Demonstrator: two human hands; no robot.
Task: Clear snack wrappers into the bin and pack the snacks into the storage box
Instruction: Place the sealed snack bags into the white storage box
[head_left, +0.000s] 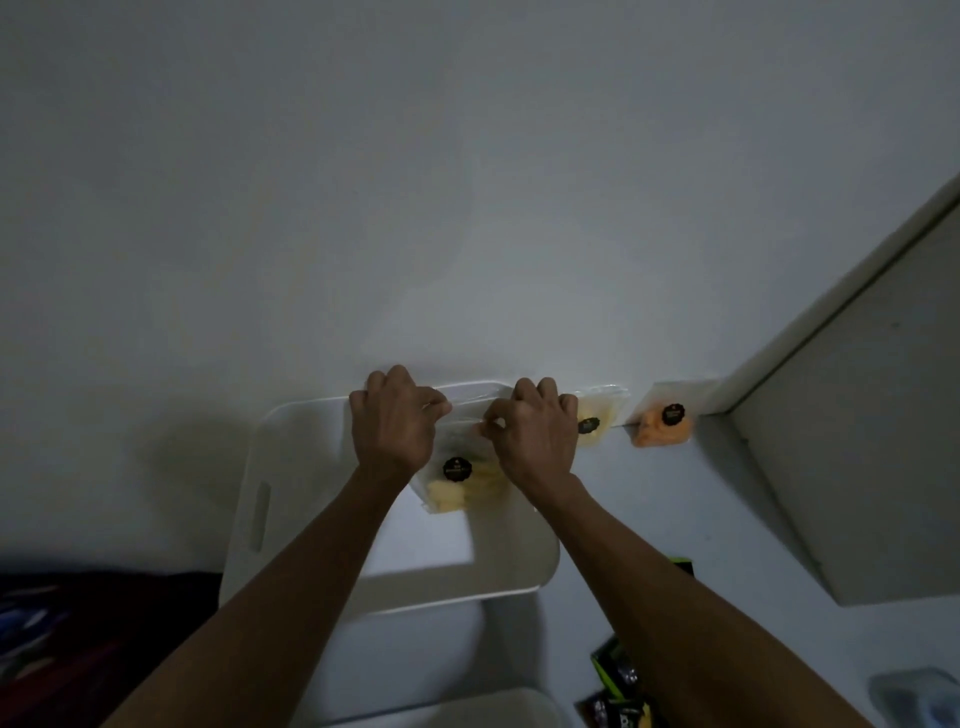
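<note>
A clear snack bag with yellow pieces and a round black label (460, 480) hangs over the open white storage box (260, 467). My left hand (392, 421) grips its top edge on the left and my right hand (535, 428) pinches the top edge on the right. Against the wall stand two more snack bags: a pale yellow one (597, 418), partly hidden behind my right hand, and an orange one (662, 426). Small dark and green snack packets (615, 675) lie on the floor at the lower right.
A second white container (467, 712) sits at the bottom centre. A grey cabinet or door panel (857, 441) stands at the right. Dark patterned fabric (78, 649) lies at the lower left. A clear plastic item (919, 696) shows in the bottom right corner. The room is dim.
</note>
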